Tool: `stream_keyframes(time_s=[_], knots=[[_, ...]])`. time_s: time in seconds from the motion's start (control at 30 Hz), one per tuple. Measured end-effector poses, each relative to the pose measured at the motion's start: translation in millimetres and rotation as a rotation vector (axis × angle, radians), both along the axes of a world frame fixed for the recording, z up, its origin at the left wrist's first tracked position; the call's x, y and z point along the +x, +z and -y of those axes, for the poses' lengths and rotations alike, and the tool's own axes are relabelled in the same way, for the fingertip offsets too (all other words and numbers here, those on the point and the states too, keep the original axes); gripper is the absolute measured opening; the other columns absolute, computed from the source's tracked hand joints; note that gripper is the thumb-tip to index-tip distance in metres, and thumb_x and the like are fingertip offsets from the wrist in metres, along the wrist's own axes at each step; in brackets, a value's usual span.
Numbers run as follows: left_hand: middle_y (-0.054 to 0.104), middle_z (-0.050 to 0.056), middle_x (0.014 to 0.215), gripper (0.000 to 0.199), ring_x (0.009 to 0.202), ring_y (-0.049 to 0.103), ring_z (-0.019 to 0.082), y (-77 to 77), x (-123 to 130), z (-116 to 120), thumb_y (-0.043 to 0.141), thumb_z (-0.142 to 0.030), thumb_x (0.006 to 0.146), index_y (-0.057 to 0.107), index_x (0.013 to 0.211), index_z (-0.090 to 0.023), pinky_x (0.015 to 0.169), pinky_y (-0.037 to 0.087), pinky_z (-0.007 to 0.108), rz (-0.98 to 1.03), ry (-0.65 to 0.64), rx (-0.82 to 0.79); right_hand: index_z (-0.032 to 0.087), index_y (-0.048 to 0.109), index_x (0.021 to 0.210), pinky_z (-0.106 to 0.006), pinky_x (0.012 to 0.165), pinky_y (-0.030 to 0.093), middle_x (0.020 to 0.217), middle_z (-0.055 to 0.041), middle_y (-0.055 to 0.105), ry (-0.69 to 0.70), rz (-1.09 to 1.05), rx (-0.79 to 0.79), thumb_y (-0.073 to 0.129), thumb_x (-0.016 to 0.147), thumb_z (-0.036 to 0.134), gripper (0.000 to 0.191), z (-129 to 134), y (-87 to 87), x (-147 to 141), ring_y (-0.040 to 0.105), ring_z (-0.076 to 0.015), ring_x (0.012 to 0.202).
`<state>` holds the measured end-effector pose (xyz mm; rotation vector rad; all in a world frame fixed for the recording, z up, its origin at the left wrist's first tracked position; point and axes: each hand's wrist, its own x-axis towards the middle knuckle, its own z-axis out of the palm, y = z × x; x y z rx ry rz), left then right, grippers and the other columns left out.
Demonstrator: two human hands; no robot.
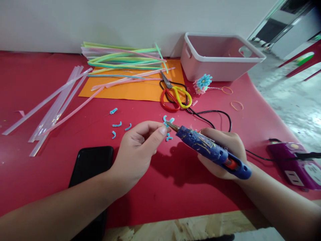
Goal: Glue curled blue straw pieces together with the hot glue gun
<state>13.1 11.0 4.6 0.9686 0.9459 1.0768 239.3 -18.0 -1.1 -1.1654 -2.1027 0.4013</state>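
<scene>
- Being pinched between thumb and forefinger of the left hand (140, 147): one small fuzzy blue piece (172, 120), taken as the centre of the dial; the hand is closed on it, its other fingers curled.
- Glue gun (208, 147), blue, worn, at 4 o'clock; held in the right hand (224, 150), which is wrapped closed around its body. The nozzle is pointed at the blue piece; whether contact is made cannot be told.
- Bent blue bits (117, 124), loose, laid at 9 o'clock; one more (169, 138) is seen at 6 o'clock.
- Scissors (173, 92), one handle red, one yellow, placed just past 12 o'clock, blades parted slightly, overlapped with a black cord.
- Fuzzy stems (125, 58), green, pink, yellow and blue, heaped at 11 o'clock, partly on an orange sheet (120, 91).
- Translucent sticks (59, 107), fanned out between 9 and 10 o'clock.
- Fuzzy flowers (203, 82), blue and pink, set at 1 o'clock, just beside a pink basket (215, 68) with a white rim.
- Rubber bands (237, 106), two, orange, found between 2 and 3 o'clock, apart.
- Power strip (296, 164), purple, located at 4 o'clock, beyond the right hand.
- Phone (91, 164), black, laid at 8 o'clock, partly covered by the left forearm.
- Red tabletop (150, 201), by which the items are supported.
</scene>
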Motion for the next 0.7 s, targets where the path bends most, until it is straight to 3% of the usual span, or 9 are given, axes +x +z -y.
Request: stream_keyframes(time_s=[0.33,0.7], knots=[[0.068,-0.002,0.075,0.014,0.058,0.048,0.008,-0.4,-1.0,1.3,0.072,-0.027,0.087,0.072,0.074,-0.022,0.059,0.042,0.023,-0.062,0.008,0.019,0.025,0.052,0.085,-0.024,0.039,0.032,0.054,0.0084,0.044,-0.086,-0.006,0.015,0.061,0.074,0.015,0.017,0.1,8.3,-6.3,0.031,-0.0077,0.038],[0.061,-0.005,0.069,0.015,0.054,0.041,0.007,1.3,-1.2,1.0,0.070,-0.025,0.089,0.069,0.074,-0.021,0.057,0.039,0.023,-0.071,-0.002,0.059,0.024,0.054,0.087,-0.022,0.041,0.034,0.057,0.0082,0.048,-0.031,-0.020,-0.002,0.061,0.072,0.013,0.019,0.9,5.2,-4.0,0.034,-0.0074,0.041]])
